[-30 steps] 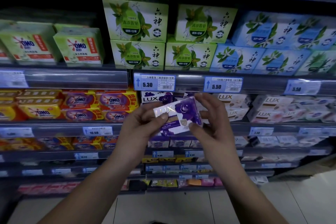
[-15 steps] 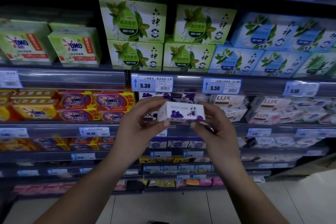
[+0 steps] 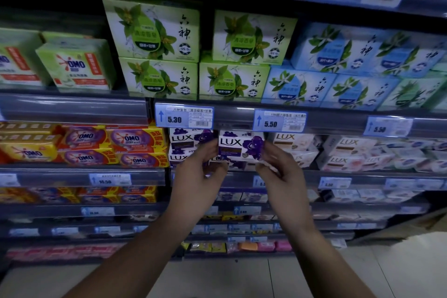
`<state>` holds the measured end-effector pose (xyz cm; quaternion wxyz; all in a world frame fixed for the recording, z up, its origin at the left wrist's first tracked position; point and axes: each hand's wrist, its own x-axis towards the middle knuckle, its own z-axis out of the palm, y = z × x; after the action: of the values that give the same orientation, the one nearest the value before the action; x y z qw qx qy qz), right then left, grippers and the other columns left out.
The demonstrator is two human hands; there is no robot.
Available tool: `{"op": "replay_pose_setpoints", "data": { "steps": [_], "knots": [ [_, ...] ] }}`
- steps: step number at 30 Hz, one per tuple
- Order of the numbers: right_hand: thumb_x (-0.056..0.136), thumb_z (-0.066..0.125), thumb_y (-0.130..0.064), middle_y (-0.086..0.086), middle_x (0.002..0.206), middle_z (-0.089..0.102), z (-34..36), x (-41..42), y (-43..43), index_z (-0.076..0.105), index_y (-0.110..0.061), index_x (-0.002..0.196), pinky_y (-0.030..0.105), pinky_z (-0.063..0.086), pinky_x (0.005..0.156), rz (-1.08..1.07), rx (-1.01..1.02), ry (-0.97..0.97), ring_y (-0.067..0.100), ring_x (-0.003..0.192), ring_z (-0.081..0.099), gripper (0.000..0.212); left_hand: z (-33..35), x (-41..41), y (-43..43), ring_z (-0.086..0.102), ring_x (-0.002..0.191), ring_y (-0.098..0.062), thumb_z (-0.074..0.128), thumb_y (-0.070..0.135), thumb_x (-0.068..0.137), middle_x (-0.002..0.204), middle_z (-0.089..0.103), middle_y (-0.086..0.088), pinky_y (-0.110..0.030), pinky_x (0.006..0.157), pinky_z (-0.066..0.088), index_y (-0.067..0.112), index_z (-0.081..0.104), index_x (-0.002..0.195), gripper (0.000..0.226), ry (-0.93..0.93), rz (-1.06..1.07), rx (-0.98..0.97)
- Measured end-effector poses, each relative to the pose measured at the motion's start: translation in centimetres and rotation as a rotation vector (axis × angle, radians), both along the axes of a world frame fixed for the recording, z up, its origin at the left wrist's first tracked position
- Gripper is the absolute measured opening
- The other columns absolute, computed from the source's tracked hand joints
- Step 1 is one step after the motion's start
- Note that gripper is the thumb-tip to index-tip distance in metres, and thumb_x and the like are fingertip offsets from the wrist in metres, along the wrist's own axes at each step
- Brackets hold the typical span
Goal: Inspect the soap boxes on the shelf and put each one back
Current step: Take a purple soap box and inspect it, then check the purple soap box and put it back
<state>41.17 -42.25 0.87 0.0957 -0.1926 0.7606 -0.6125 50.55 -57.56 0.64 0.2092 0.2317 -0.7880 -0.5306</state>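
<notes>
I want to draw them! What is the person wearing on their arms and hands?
Nothing that shows. The left hand and right hand are bare: no gloves, rings or watch. The left forearm and right forearm are bare too, no sleeve in view.

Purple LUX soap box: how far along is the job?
Done: a neighbouring purple LUX box sits shelved. In hand: left hand and right hand pinch the purple LUX soap box by its ends, at its shelf slot, not released. Left: release it; white LUX boxes wait beside it.

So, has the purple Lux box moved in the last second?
Yes: the purple Lux box moved up toward the shelf, closer beneath the 5.30 price tag.
</notes>
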Motion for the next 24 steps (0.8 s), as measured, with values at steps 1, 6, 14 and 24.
{"op": "replay_pose_setpoints", "data": {
  "steps": [1, 6, 14, 24],
  "knots": [
    [0.099, 0.063, -0.008, -0.004, 0.131, 0.062, -0.3, -0.2, 0.0, 0.059, -0.034, 0.141, -0.005, 0.040, 0.085, 0.020, 0.039, -0.015, -0.017, 0.115, 0.056, 0.049, -0.2, -0.1, 0.2, 0.048, 0.129, 0.002, 0.067, 0.022, 0.098, 0.150, 0.054, 0.010, -0.018, 0.109, 0.039, 0.029, 0.042, 0.154, 0.062, -0.026, -0.023, -0.003],
    [0.100, 0.061, -0.015, -0.017, 0.140, 0.056, -0.9, -1.0, 0.0, 0.046, -0.041, 0.150, -0.003, 0.044, 0.073, 0.069, 0.132, -0.085, -0.023, 0.105, 0.055, 0.059, -1.0, -1.0, 0.7, 0.033, 0.149, -0.009, 0.066, 0.022, 0.097, 0.163, 0.035, 0.011, -0.021, 0.109, 0.030, 0.038, 0.020, 0.161, 0.080, -0.119, -0.097, -0.031],
    [0.099, 0.059, -0.009, -0.020, 0.122, 0.062, -0.7, -0.8, -0.2, 0.055, -0.037, 0.138, 0.009, 0.051, 0.074, 0.020, 0.055, -0.029, -0.016, 0.102, 0.060, 0.048, -0.7, -1.1, 0.4, 0.032, 0.150, -0.010, 0.065, 0.021, 0.098, 0.163, 0.035, 0.013, -0.041, 0.118, 0.038, 0.038, 0.025, 0.159, 0.075, -0.104, -0.085, -0.032],
    [0.096, 0.064, -0.012, -0.006, 0.125, 0.060, 0.2, 4.3, -6.3, 0.047, -0.038, 0.130, 0.005, 0.049, 0.070, 0.335, 0.187, 0.092, -0.012, 0.103, 0.059, 0.046, -1.7, 3.3, -3.2, 0.049, 0.134, -0.025, 0.062, 0.009, 0.096, 0.148, 0.041, 0.003, -0.049, 0.105, 0.048, 0.022, 0.035, 0.153, 0.064, 0.046, 0.255, -0.056]
  ]
}}
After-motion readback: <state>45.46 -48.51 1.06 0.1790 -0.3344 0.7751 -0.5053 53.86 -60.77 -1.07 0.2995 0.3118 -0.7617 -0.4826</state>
